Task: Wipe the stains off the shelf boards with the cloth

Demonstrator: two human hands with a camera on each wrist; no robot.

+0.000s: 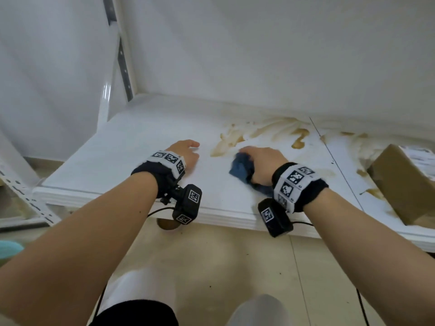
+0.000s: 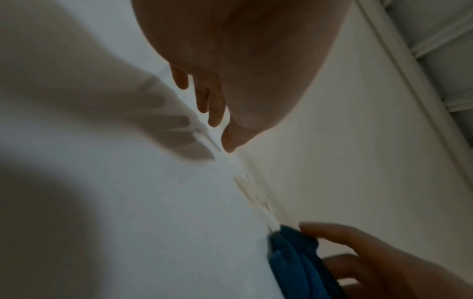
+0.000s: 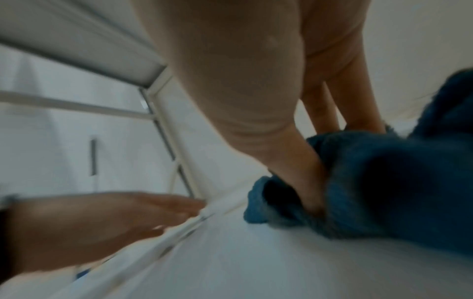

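Note:
A white shelf board (image 1: 141, 147) carries brown smeared stains (image 1: 266, 132) across its middle and right. My right hand (image 1: 263, 163) grips a bunched blue cloth (image 1: 242, 168) and presses it on the board just in front of the stains; in the right wrist view the thumb and fingers dig into the cloth (image 3: 371, 182). My left hand (image 1: 186, 151) lies on the board to the left of the cloth, fingers straight, holding nothing. The left wrist view shows those fingers (image 2: 215, 109) above the white board, with the cloth (image 2: 294, 261) at the lower right.
A brown cardboard box (image 1: 400, 184) sits on the board at the far right, among more stains (image 1: 374, 191). A white upright post (image 1: 122, 55) stands at the back left corner. White wall lies behind the shelf, beige floor below its front edge.

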